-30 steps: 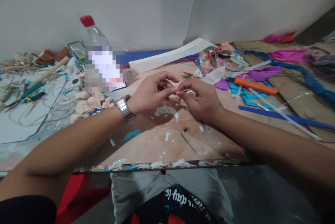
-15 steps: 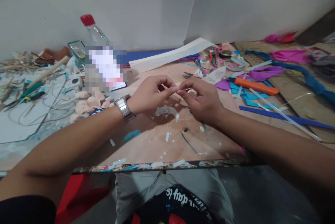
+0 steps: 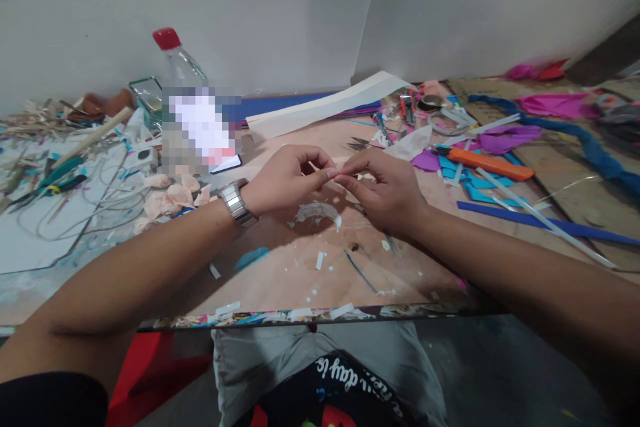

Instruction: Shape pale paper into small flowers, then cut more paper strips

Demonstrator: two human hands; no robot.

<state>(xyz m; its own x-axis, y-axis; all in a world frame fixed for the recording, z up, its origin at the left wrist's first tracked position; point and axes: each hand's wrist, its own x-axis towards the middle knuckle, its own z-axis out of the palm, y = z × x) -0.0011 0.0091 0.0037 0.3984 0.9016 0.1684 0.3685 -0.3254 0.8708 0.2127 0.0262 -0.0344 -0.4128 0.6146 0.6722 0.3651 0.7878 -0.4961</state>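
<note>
Right of our right hand (image 3: 385,190), white strip (image 3: 540,214) lies loose; left hand (image 3: 285,177) meets right, both pinching, on what we cannot tell; work seems unfinished.

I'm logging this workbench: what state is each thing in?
Left hand: fingertips pinched, anything held unclear
Right hand: fingertips pinched, anything held unclear
Wristwatch: worn, fastened
Bottle: red cap on
Phone: screen lit
Orange utility knife: lying down, blade unclear
Green-handled pliers: lying down, jaws unclear
Pale paper strip: creased lengthwise
</note>
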